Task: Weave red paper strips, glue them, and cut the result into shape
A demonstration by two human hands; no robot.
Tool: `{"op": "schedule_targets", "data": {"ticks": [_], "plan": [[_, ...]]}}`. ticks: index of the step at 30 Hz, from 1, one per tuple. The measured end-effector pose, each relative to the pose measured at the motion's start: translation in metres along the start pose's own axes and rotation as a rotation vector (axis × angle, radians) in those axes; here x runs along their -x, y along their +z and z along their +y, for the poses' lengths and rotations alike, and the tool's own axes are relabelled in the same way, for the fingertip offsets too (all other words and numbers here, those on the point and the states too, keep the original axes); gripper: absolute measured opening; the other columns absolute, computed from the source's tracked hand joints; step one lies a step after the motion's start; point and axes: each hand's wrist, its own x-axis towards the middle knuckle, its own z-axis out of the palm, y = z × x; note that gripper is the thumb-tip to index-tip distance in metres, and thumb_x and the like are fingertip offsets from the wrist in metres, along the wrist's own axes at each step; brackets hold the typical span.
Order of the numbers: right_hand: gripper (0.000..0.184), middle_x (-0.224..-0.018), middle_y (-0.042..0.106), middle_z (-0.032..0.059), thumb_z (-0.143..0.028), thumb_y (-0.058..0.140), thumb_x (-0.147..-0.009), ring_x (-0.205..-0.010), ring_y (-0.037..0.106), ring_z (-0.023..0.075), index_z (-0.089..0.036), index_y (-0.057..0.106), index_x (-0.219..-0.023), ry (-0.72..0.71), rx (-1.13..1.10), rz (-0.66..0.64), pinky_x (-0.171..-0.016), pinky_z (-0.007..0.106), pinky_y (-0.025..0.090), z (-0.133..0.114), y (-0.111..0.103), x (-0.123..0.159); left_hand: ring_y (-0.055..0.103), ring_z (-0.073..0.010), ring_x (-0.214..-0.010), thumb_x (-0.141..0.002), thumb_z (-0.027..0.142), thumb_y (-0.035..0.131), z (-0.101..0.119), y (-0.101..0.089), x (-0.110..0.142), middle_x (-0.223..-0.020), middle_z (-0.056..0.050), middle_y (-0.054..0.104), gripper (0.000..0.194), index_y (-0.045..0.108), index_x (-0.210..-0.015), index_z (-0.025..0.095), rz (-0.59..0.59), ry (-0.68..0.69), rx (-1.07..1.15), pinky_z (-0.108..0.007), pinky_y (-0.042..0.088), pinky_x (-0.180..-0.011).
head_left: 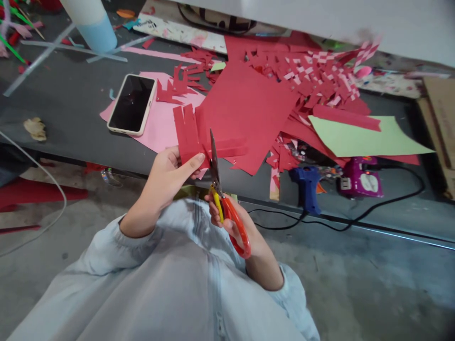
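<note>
My left hand (170,175) pinches a piece of red paper (187,135) by its lower edge, thumb on top. Slits divide the paper's upper part into strips. My right hand (231,218) is wrapped round the scissors (239,232), which have red and yellow handles. Their blades point up and away from me, at the right edge of the held paper. Whether the blades touch the paper I cannot tell. Behind both hands lies a large red sheet (249,109) on the dark table. A pink sheet (159,125) is under a phone (132,104) to the left.
Woven red and pink strips (320,76) lie at the back right. A pale green sheet (366,137), a blue glue gun (306,189) and a purple box (360,180) with a black cable are at the right. A bottle with blue liquid (95,33) stands back left.
</note>
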Motion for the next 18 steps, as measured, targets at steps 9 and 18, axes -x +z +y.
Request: {"op": "schedule_targets", "data": {"ticks": [9,18], "plan": [[0.054,-0.081,0.039,-0.0011,-0.069,0.063,-0.085,-0.065,0.031,0.0144,-0.032,0.059,-0.124,-0.079,0.066,-0.011,-0.056,0.031,0.027,0.0057,0.0015,-0.0008,0.055,-0.0082,-0.057,-0.083,0.043,0.076,-0.0018,0.0038,0.0029,-0.065,0.001,0.063,0.030,0.065,-0.073,0.017,0.030,0.035,-0.067,-0.020,0.047,-0.055],[0.045,-0.077,0.038,-0.0005,-0.069,0.058,-0.088,-0.063,0.032,0.0149,-0.033,0.064,-0.115,-0.058,0.098,0.027,-0.053,0.031,0.030,0.0031,0.0043,-0.0022,0.056,-0.0084,-0.054,-0.081,0.042,0.077,0.0000,0.0081,0.0069,-0.064,0.000,0.064,0.029,0.065,-0.073,0.017,0.129,0.059,-0.140,-0.020,0.047,-0.052]]}}
